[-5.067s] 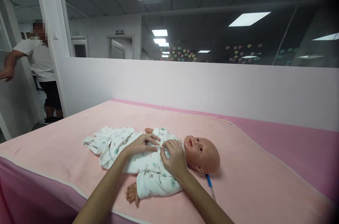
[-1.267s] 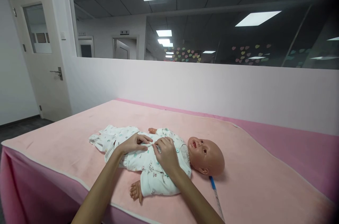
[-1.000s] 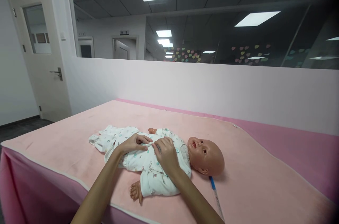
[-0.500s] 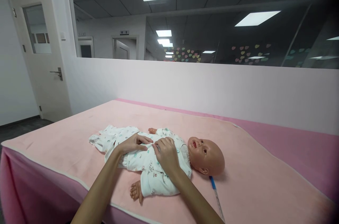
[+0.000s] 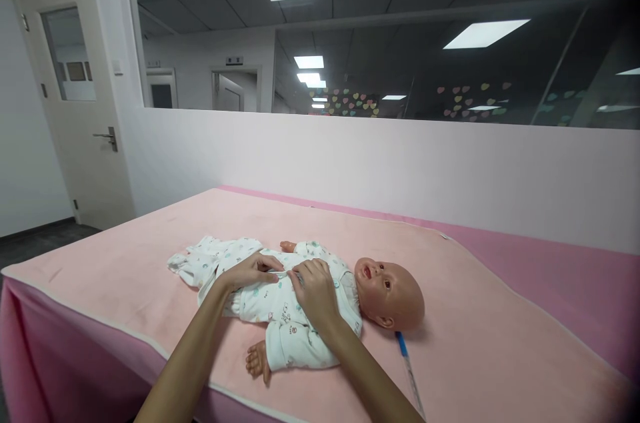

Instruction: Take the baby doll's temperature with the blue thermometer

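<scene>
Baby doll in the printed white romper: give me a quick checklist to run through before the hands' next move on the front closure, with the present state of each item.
1. Bald plastic baby doll lies flat on its back on the pale pink blanket: ok.
2. Left hand rests on the white printed romper at the front edge: ok.
3. Right hand pinches the romper's front next to the left hand: ok.
4. Closure under the fingers fastened: cannot tell, the fingers cover it.
5. Blue-capped thin stick lies beside the doll's head, apart from both hands: ok.
6. Doll's near bare hand close to the blanket's front edge: ok, still on it.
</scene>
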Demonstrator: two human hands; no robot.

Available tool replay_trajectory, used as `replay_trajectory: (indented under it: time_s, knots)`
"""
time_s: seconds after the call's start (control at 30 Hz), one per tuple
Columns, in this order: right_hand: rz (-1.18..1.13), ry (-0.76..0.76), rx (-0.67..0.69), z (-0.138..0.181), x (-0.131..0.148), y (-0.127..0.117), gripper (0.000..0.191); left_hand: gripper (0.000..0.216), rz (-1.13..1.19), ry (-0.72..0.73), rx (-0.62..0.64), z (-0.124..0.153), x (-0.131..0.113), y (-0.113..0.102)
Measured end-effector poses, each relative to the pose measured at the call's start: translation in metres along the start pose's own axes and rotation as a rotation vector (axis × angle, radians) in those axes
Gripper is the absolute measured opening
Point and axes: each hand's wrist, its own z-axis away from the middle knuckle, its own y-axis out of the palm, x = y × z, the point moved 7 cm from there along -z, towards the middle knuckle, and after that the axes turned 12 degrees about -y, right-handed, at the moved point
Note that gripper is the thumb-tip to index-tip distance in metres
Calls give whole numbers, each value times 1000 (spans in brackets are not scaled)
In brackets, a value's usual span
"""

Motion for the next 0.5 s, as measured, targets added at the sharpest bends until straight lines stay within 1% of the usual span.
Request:
replay_trajectory:
  time_s: [0.17,0.23,0.37,0.5]
  knots:
    - [-6,14,11,0,-1,1,19,29,2,-19,8,1,0,1]
    - [-4,12,8,1,-1,2,19,35,50,-36,11,1,2,0]
    - [8,11,3,1,-1,1,20,55,175,-77,11,-1,8,-1]
    - [-2,26,-2,1,-2,1,20,59,212,-102,25,0,9,-1]
